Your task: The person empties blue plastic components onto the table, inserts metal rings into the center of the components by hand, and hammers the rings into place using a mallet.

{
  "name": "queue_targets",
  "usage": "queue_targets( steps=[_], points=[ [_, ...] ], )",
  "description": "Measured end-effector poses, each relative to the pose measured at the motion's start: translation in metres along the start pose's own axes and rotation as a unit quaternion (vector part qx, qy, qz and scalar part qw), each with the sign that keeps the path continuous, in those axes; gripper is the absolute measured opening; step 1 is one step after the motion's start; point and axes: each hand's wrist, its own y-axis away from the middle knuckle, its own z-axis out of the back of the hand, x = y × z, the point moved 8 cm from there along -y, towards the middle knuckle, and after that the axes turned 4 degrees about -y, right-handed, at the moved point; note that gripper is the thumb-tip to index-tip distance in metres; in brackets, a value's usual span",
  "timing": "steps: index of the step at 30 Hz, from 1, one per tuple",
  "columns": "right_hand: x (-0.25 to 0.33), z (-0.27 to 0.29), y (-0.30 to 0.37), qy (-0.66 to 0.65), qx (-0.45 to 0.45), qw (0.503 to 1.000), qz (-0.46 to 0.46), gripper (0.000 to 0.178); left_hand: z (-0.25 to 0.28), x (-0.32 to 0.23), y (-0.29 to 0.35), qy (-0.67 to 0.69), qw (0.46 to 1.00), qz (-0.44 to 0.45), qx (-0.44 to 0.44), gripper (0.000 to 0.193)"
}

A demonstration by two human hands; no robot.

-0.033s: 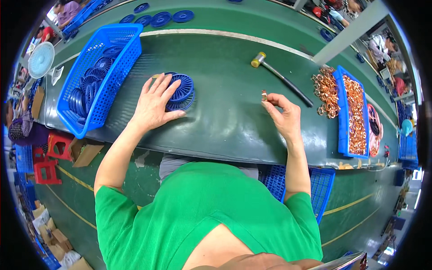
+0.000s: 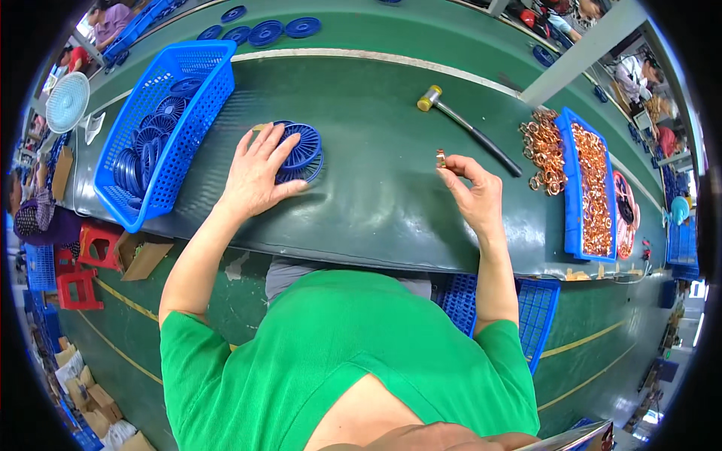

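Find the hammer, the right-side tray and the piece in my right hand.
Hammer (image 2: 485, 142): head view, on its black handle.
Right-side tray (image 2: 574, 207): head view, on its left wall.
Piece (image 2: 440, 158): head view, near its middle.

A factory workshop: long green workbench (image 2: 361, 225), many blue wheels (image 2: 304, 152), bin (image 2: 573, 210) of copper-coloured rings (image 2: 593, 192), co-workers (image 2: 113, 24) beyond.

My green worktop (image 2: 368, 210) carries blue wheels (image 2: 304, 148), a hammer (image 2: 475, 134), loose copper rings (image 2: 544, 146), a blue basket (image 2: 201, 113) and a tray (image 2: 573, 188).
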Motion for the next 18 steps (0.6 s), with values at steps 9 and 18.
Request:
queue_targets(
  steps=[9,18],
  points=[
    [0.022,0.003,0.019,0.024,-0.059,0.998,0.029,0.015,-0.010,0.002,-0.022,0.146,0.974,0.171,-0.007,0.053],
    [0.028,-0.008,0.029,0.071,-0.085,0.989,0.101,0.011,0.032,-0.027,-0.014,0.083,0.969,0.131,-0.192,0.080]
  ],
)
